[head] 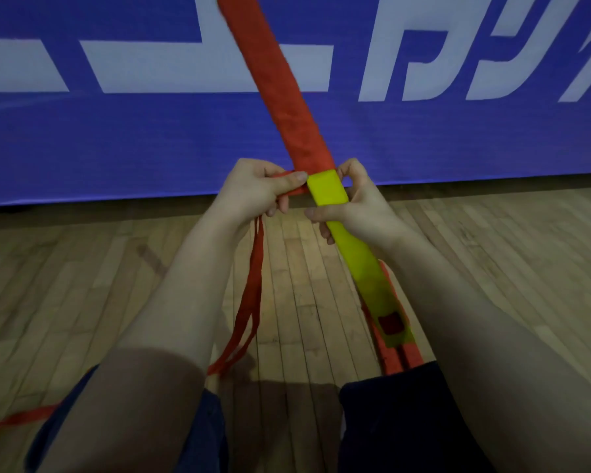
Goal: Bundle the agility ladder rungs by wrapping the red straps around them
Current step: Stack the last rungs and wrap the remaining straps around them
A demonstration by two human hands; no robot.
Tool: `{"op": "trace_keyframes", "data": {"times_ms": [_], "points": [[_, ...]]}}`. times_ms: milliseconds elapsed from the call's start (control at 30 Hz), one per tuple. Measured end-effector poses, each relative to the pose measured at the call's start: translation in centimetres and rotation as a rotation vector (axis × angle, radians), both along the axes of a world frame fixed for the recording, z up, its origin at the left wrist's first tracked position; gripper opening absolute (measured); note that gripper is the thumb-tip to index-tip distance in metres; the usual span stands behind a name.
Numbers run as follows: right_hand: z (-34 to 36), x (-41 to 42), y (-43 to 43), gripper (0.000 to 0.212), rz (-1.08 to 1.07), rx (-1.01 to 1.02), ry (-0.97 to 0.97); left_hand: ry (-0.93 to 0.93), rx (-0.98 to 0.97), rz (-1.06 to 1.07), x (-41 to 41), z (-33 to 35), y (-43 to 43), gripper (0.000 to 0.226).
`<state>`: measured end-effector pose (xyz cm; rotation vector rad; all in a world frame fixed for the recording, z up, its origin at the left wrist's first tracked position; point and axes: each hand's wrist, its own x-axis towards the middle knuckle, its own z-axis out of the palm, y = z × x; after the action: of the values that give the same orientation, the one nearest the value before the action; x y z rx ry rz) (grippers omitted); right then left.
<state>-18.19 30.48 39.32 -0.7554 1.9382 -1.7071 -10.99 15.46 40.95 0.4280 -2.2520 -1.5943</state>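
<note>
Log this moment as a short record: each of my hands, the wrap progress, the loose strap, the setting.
left hand: pinches red strap at the wrap's edge
right hand: grips yellow rungs below the wrap
wrapped section: red, covers the bundle's far part
loose strap tails: hang from left hand toward wooden floor
backdrop: blue banner, white lettering

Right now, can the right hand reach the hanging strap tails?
Likely yes, once freed: the right hand grips the yellow rungs, and the strap tails hang unobstructed just to its left.
</note>
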Motion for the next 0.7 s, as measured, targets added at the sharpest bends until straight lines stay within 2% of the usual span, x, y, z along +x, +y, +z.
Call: {"op": "trace_keyframes", "data": {"times_ms": [133,267,367,533,700], "points": [[-0.1,0.3,-0.7,0.045,-0.071,0.082,-0.009,-0.040,-0.033,0.022,0.0,-0.4,-0.3,0.040],[0.6,0.0,-0.7,0.015,-0.153,-0.046,-0.257,-0.041,-0.049,0.068,0.1,0.0,0.1,0.038],[0.6,-0.2,-0.3,0.026,-0.079,-0.023,-0.286,-0.053,-0.033,0.049,0.3,0.4,-0.1,0.033],[0.4,0.0,0.1,0.013,0.055,-0.040,-0.192,-0.050,0.045,-0.080,0.7,1.0,-0.3,0.014],[0.4,1.0,-0.6,0.011,0.012,-0.092,-0.246,-0.043,0.024,-0.115,0.9,1.1,0.0,0.012]]}}
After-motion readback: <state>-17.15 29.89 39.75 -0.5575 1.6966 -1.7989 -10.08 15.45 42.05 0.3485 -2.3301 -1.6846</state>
